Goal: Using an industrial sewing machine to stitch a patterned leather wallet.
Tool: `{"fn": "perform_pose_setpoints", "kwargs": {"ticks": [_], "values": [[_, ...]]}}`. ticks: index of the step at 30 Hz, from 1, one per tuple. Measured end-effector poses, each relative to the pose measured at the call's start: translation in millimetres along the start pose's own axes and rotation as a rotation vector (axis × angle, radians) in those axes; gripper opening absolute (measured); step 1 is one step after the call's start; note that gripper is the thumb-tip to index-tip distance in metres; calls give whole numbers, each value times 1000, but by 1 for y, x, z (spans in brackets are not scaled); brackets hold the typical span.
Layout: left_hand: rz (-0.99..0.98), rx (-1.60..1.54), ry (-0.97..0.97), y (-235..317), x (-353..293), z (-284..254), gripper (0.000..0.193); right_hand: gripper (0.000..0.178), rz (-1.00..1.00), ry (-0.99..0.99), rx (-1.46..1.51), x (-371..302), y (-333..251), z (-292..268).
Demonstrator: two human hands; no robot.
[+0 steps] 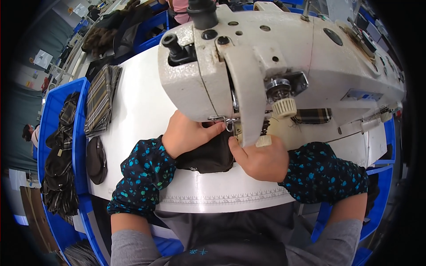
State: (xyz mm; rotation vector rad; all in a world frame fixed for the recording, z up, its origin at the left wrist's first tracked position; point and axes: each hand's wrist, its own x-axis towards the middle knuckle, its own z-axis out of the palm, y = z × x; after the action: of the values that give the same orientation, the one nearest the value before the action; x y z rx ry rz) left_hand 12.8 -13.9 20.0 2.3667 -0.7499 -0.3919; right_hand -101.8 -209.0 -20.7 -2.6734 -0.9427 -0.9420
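A dark brown fabric piece (206, 153) lies on the white sewing table under the head of a sewing machine (195, 84). My left hand (188, 133) presses on its upper left part, the thumb stretched toward the metal presser foot (229, 124); the other fingers are partly hidden behind the machine head. At the fabric's right edge, my right hand (264, 159) holds it with the forefinger close to the needle area and the remaining fingers curled under. Both forearms wear dark sleeves with blue spots.
Folded plaid cloth (102, 97) and a dark rounded fabric piece (96, 160) lie at the table's left. Beside them stands a blue bin (80, 133) of dark pieces. More plaid fabric (313, 116) sits behind the needle. A printed ruler (222, 197) follows the front edge.
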Motion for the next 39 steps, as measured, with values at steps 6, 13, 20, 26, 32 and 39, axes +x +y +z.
{"fn": "perform_pose_setpoints", "kwargs": {"ticks": [6, 13, 20, 26, 32, 39], "values": [[54, 38, 16, -9, 3, 2, 32, 36, 25, -80, 101, -1, -1, 1], [14, -36, 37, -12, 1, 9, 32, 30, 76, -134, 180, 0, 0, 0], [91, 8, 124, -16, 4, 13, 33, 29, 81, -191, 39, -18, 5, 36], [172, 132, 219, -19, -7, 10, 36, 21, 108, -93, 107, -20, 12, 42], [691, 355, 186, 14, -41, -5, 51, 12, 342, -99, 427, -6, 13, 26], [718, 508, 416, 14, -51, 11, 41, 11, 184, 34, 176, 10, 12, 5]]}}
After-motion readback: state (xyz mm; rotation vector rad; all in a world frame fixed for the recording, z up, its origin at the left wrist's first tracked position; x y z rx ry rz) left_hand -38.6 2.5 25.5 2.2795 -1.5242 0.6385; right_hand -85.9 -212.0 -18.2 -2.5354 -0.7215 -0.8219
